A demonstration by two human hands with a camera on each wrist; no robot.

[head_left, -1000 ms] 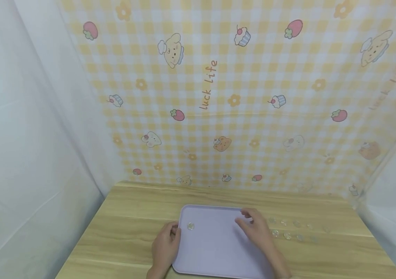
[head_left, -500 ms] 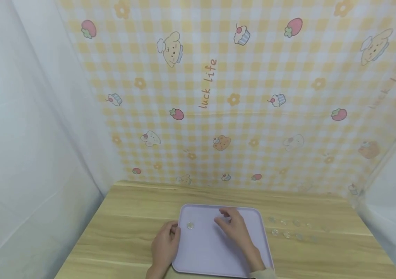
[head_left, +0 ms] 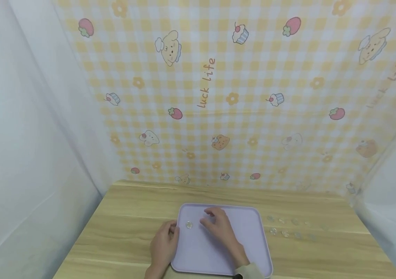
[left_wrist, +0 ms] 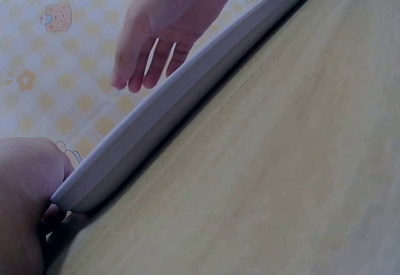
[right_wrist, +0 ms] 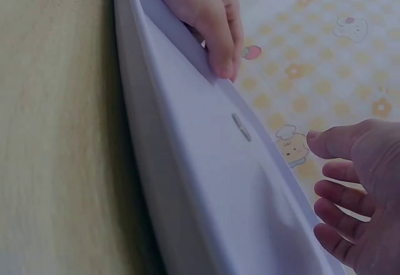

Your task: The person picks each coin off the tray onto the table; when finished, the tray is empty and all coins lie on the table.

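A shallow lilac tray point(head_left: 192, 255) lies on the wooden table. My left hand point(head_left: 163, 246) grips its left rim; in the right wrist view, the thumb and fingers of that left hand point(right_wrist: 209, 22) come round the edge. One small clear round disc point(head_left: 189, 224) lies flat inside the tray near the left hand. Over the tray's middle, my right hand point(head_left: 220, 228) hovers with thumb and fingers apart, just right of the disc. Nothing shows between the spread fingers of the right hand point(right_wrist: 372, 194) in the right wrist view.
Two rows of small clear discs point(head_left: 285, 233), several in all, lie on the wooden table point(head_left: 121, 228) right of the tray. Behind the table hangs a yellow checked cloth point(head_left: 232, 128). White walls point(head_left: 41, 155) stand at both sides.
My right hand has moved left across the tray, from its right edge to near the disc. The left hand stays on the left rim, and the disc has not moved.
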